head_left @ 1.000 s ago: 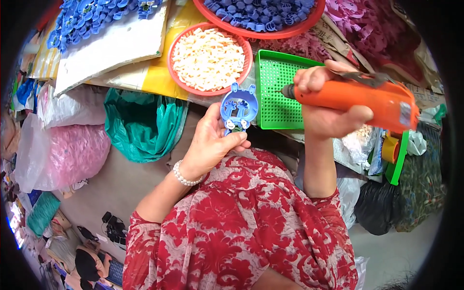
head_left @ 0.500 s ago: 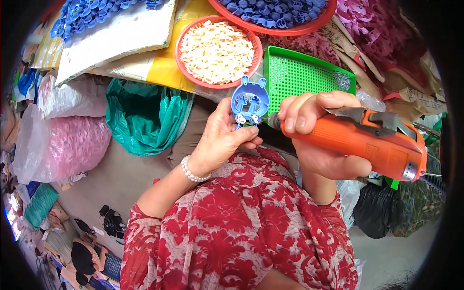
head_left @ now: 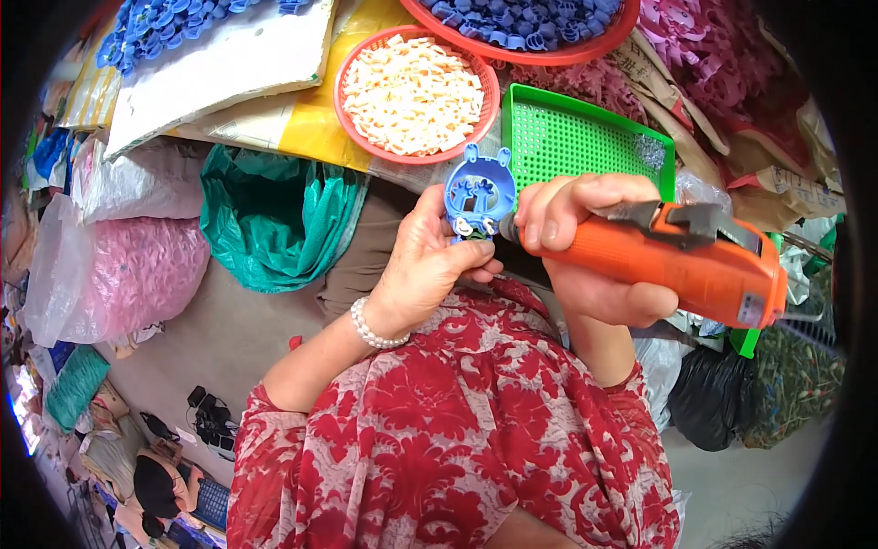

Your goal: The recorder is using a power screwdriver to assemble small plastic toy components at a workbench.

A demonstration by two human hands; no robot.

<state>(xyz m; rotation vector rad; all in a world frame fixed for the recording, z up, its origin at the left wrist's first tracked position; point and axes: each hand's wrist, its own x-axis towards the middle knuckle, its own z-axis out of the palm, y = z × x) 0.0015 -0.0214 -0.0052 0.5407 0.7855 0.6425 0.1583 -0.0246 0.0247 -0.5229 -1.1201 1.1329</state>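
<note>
My left hand (head_left: 416, 265), with a pearl-like bracelet at the wrist, pinches the lower end of a blue plastic toy part (head_left: 479, 183). That part has a round hollow head with two ear-like tabs, and small white pieces show near its bottom. An orange electric screwdriver (head_left: 672, 265) fills my right hand (head_left: 590, 247), my fingers wrapped around its body. Its dark nose meets the right side of the blue part near my left fingertips; my fingers and the part hide the tip, so contact with a screw cannot be made out.
A red basket (head_left: 497, 101) of small cream pieces and a red basket (head_left: 585, 57) of blue parts stand ahead. Beside them is a green perforated tray (head_left: 558, 137) with small metal screws in one corner. An open green bag (head_left: 274, 220) and pink-filled sacks (head_left: 146, 265) lie at left.
The screwdriver and my right hand have shifted slightly left, bringing the nose against the blue part. The blue part has turned a little in my left hand.
</note>
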